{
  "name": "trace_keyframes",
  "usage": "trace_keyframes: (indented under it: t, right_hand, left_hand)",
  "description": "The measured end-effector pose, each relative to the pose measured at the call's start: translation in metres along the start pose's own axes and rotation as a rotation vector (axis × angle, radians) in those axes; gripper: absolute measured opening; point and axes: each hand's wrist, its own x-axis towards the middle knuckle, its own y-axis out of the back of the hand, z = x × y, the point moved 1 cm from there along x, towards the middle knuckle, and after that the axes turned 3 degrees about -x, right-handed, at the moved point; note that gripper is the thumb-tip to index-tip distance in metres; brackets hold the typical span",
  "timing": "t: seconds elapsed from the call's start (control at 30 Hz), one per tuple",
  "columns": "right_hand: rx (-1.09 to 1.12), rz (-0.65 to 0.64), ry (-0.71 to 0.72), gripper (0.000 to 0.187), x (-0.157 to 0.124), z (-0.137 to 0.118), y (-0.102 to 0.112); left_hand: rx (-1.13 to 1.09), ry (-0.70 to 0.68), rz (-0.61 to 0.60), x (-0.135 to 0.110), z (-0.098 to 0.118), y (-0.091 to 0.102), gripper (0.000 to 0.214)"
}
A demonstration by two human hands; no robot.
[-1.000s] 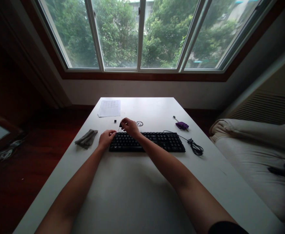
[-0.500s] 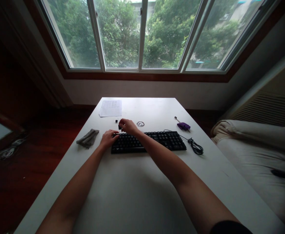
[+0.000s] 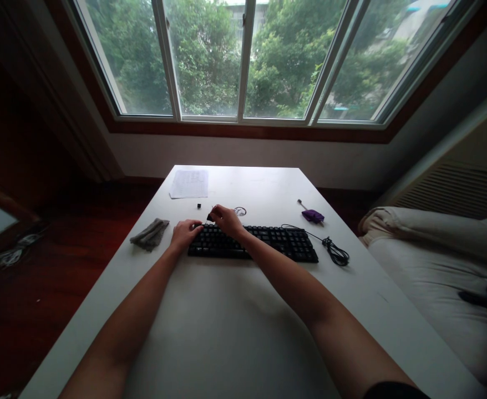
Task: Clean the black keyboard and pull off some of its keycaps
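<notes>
A black keyboard (image 3: 285, 242) lies across the white table in front of me. My left hand (image 3: 184, 234) grips its far left corner, thumb along the top edge. Above the back row of keys, my right hand (image 3: 226, 218) is closed in a pinch on a small dark keycap puller (image 3: 209, 217) with thin wires; its lower end is too small to make out. Behind the keyboard sits a loose black keycap (image 3: 199, 205). Partly covered by my right hand, a thin round ring-like item (image 3: 241, 211) lies farther right.
A grey cloth (image 3: 150, 234) lies left of the keyboard, and printed paper (image 3: 189, 184) is at the far left. To the right are a purple brush-like item (image 3: 312, 216) and the coiled keyboard cable (image 3: 335, 252). A pale sofa (image 3: 435, 244) stands beside the table (image 3: 227, 321).
My right hand has shifted slightly to the right with the keycap puller, which looks more tilted now. My left hand stays at the keyboard's corner.
</notes>
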Motion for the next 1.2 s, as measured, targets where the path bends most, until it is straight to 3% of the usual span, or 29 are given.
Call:
trace_keyframes:
  t: [0.4,0.6,0.77,0.97,1.2]
  right_hand:
    - [0.557,0.128,-0.176,0.03,-0.017,0.02,-0.008]
    - [0.493,0.113,-0.126,0.03,-0.025,0.01,-0.001]
    - [0.389,0.108,-0.096,0.026,-0.031,0.005,0.005]
    - [0.305,0.074,-0.036,0.023,-0.036,0.001,0.004]
    - [0.228,0.067,-0.042,0.023,-0.038,-0.003,0.005]
  left_hand:
    - [-0.115,0.046,-0.01,-0.003,0.002,0.0,0.033]
    - [-0.247,-0.11,-0.004,-0.009,0.026,0.006,0.037]
    - [-0.224,-0.147,-0.008,-0.012,0.045,0.007,0.027]
    - [-0.179,-0.232,0.017,-0.016,0.046,0.006,0.024]
    - [-0.23,-0.199,-0.025,-0.017,0.05,0.007,0.027]
